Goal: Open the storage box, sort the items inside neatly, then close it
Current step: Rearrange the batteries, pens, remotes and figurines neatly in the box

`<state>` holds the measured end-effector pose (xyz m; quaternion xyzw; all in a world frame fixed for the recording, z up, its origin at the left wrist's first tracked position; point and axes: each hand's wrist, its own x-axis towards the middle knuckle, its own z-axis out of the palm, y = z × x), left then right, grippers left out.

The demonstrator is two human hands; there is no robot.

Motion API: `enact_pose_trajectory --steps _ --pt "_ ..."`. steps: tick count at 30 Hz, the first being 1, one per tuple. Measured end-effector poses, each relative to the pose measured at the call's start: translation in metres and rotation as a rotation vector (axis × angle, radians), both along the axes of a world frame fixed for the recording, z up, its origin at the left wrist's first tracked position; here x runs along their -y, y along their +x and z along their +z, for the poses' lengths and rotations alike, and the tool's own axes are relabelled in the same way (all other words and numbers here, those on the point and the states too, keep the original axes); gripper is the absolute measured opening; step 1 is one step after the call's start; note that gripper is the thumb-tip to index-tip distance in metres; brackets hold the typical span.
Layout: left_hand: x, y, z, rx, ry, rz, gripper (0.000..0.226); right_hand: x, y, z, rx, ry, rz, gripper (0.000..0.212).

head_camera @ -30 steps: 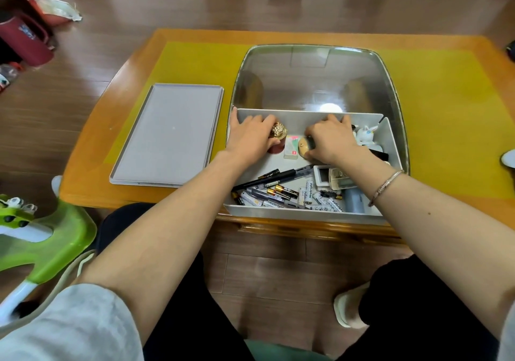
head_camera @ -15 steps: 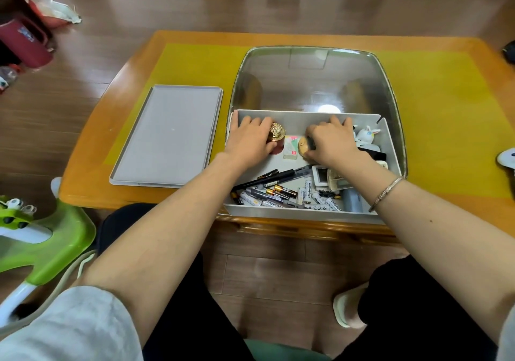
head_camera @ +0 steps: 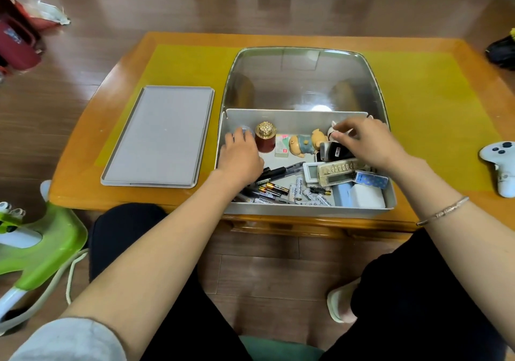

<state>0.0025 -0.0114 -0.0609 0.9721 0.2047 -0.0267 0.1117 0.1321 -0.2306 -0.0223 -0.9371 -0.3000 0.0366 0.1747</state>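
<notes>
Grey box (head_camera: 306, 210) sits open on the worktop (head_camera: 429, 126), lid (head_camera: 158, 137) beside it: sorting is under way. Left hand (head_camera: 241, 155) lies relaxed by the jar (head_camera: 265, 137); right hand (head_camera: 367, 143) pinches a white figurine (head_camera: 332, 131), which probably needs standing along the back wall.
</notes>
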Motion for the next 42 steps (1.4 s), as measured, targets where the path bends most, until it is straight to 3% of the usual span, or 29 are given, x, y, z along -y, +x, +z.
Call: enact_pose_trajectory --steps 4,9,13,16,21,30,39,42 --pt "-0.002 0.0 -0.011 -0.203 -0.022 -0.066 0.073 0.003 -0.009 0.001 -0.001 -0.035 0.059 0.025" --pt "-0.009 -0.005 -0.014 -0.22 -0.049 -0.107 0.076 0.008 -0.019 0.003 0.04 -0.018 0.116 0.028" --pt "-0.003 -0.013 -0.009 -0.036 -0.108 -0.087 0.072 0.018 -0.02 0.008 0.058 -0.036 0.141 0.033" --pt "-0.001 -0.019 -0.009 0.159 -0.051 -0.191 0.058 0.022 -0.026 0.007 0.064 -0.122 0.169 0.041" --pt "-0.003 -0.012 -0.016 -0.19 -0.126 -0.283 0.058 0.012 -0.043 -0.004 0.108 -0.128 0.231 0.035" --pt "-0.009 0.005 -0.018 -0.299 -0.121 -0.281 0.042 -0.021 -0.057 -0.014 0.198 -0.138 0.313 0.027" --pt "-0.012 -0.015 -0.006 -0.03 -0.23 -0.301 0.013 -0.06 -0.064 -0.018 0.22 -0.253 0.396 0.043" --pt "-0.009 -0.02 0.004 0.06 -0.176 -0.368 0.017 -0.064 -0.064 -0.014 0.265 -0.287 0.409 0.028"
